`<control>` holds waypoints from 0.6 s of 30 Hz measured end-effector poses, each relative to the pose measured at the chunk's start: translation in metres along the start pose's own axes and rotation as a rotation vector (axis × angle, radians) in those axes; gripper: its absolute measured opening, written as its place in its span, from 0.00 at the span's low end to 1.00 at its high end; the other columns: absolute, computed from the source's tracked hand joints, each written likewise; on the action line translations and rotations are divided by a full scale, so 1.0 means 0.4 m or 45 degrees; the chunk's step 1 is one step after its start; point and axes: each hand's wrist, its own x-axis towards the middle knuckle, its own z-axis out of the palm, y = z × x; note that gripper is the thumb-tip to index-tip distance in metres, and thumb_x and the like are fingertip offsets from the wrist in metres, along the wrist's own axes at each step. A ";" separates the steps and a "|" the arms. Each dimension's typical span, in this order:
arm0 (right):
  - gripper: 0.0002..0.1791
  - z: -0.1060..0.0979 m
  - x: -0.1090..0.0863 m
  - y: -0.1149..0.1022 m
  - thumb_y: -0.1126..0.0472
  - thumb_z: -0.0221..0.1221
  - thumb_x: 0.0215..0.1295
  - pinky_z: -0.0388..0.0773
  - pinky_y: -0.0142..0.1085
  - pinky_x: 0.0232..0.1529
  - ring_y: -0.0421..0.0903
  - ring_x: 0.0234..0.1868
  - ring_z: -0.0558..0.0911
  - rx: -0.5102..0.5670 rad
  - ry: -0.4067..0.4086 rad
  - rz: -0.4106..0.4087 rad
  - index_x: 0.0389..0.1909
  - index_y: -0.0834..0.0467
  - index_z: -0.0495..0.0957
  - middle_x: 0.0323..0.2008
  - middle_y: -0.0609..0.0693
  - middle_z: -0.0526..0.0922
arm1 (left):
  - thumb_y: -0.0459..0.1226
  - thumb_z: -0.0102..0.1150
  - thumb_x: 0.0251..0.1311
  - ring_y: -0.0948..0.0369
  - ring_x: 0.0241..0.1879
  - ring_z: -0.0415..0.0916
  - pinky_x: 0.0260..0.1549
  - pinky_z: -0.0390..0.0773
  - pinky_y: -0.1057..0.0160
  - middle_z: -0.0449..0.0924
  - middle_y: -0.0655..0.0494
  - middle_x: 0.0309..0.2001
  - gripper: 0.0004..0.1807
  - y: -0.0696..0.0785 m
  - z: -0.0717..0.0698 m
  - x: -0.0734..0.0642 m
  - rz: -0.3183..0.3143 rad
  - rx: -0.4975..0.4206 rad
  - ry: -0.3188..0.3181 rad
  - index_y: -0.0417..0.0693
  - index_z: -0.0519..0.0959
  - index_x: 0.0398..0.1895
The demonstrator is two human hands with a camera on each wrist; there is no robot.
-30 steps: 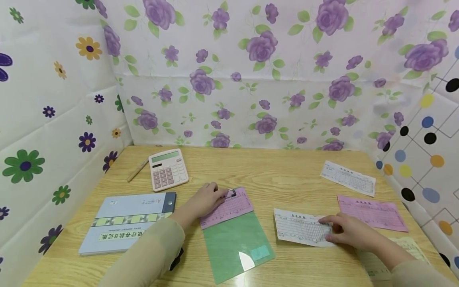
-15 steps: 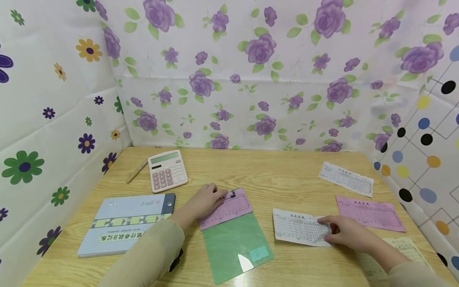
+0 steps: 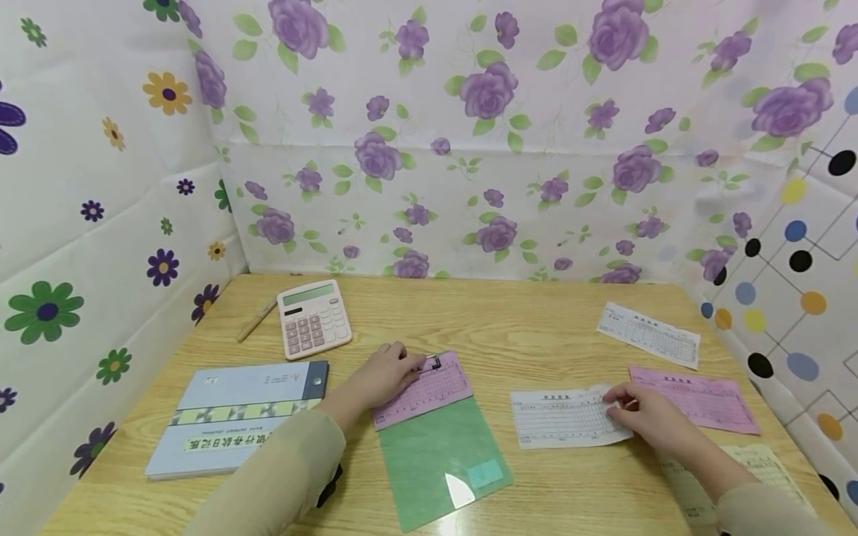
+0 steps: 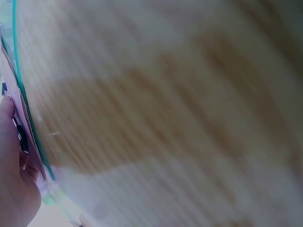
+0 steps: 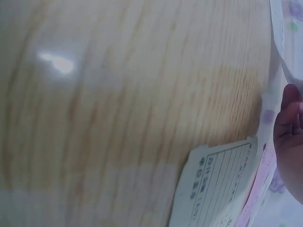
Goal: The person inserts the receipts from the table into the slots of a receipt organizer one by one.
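My left hand (image 3: pixel 385 378) grips the metal clip (image 3: pixel 430 364) at the top of a green clipboard (image 3: pixel 439 454). A pink printed slip (image 3: pixel 429 394) lies under that clip, across the board's upper part. In the left wrist view the thumb (image 4: pixel 6 109) lies against the clip. To the right of the board, my right hand (image 3: pixel 657 419) pinches a white printed slip (image 3: pixel 559 419) at its right end, between thumb and fingers. That end bends up from the table. The right wrist view shows only part of this hand (image 5: pixel 289 137), at the right edge.
A blue account book (image 3: pixel 234 417) lies at left, with a calculator (image 3: pixel 315 318) and a pen (image 3: pixel 258 321) behind it. On the right lie another white slip (image 3: pixel 649 333), a pink slip (image 3: pixel 693 398) and a yellowish slip (image 3: pixel 757 465) partly under my right forearm. A dark object (image 3: pixel 330 485) shows beside the left sleeve.
My right hand has shifted slightly up and to the right, raising the white slip's right end and turning the slip a little. The left hand stays at the clip.
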 end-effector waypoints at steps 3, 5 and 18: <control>0.15 -0.001 0.002 -0.004 0.55 0.59 0.64 0.74 0.40 0.40 0.48 0.43 0.76 -0.022 0.038 -0.005 0.47 0.58 0.77 0.44 0.52 0.78 | 0.45 0.50 0.68 0.60 0.41 0.64 0.42 0.70 0.61 0.68 0.54 0.44 0.21 0.002 -0.001 0.001 -0.004 0.004 -0.004 0.59 0.71 0.63; 0.15 -0.003 0.003 -0.010 0.54 0.58 0.65 0.74 0.40 0.38 0.49 0.44 0.76 -0.021 0.049 -0.004 0.48 0.58 0.77 0.45 0.53 0.78 | 0.45 0.50 0.68 0.60 0.41 0.64 0.42 0.70 0.60 0.68 0.54 0.43 0.21 0.002 -0.001 -0.001 -0.008 0.005 -0.003 0.59 0.71 0.63; 0.23 -0.030 0.012 -0.053 0.47 0.54 0.67 0.76 0.38 0.36 0.48 0.43 0.75 0.180 0.094 -0.042 0.54 0.60 0.72 0.46 0.55 0.75 | 0.45 0.50 0.68 0.60 0.40 0.64 0.41 0.69 0.60 0.68 0.53 0.43 0.21 0.005 0.000 0.000 -0.007 0.025 0.003 0.58 0.71 0.63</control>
